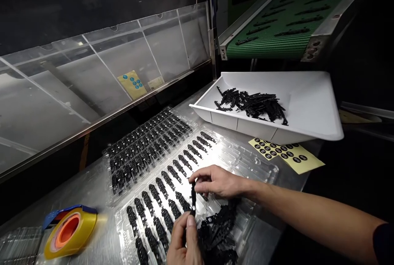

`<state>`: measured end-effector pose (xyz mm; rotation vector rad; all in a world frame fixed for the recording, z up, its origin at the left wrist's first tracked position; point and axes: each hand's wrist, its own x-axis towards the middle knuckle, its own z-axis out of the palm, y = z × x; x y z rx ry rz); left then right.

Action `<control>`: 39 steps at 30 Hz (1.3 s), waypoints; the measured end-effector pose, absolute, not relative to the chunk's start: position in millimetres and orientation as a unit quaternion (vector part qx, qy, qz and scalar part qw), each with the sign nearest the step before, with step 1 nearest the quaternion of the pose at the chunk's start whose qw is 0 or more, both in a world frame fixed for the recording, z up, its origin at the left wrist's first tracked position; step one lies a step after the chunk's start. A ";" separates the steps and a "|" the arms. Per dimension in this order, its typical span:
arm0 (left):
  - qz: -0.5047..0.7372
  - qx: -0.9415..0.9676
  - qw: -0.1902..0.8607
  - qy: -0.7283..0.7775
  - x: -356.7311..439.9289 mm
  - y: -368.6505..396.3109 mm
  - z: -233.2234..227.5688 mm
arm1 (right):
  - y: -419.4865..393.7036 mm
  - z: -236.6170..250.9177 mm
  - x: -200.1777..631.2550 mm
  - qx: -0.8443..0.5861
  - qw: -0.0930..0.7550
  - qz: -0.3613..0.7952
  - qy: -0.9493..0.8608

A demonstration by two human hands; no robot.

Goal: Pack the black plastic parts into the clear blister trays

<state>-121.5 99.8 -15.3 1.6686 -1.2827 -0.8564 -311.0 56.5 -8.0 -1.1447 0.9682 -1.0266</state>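
Left hand [185, 240] and right hand [219, 182] pinch a black part [193, 196] between them.

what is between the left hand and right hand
Head view: a slim black plastic-looking part, lower end in the left hand, upper end in the right hand.

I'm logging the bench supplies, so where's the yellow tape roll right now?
In the head view, the yellow tape roll is at lower left on the metal table, left of the nearer clear tray.
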 end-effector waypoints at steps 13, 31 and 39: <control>-0.048 0.600 0.302 -0.739 -117.4 86.1 -18.9 | 33.3 10.4 -347.8 -0.517 0.553 -0.459 0.464; -0.042 0.702 -0.027 -0.711 -130.8 54.3 25.3 | 46.8 -14.0 -338.7 -0.801 0.174 -0.270 0.505; 0.093 0.625 -0.086 -0.770 -158.6 49.8 20.6 | 124.7 1.1 -344.6 -0.807 0.205 -0.240 0.500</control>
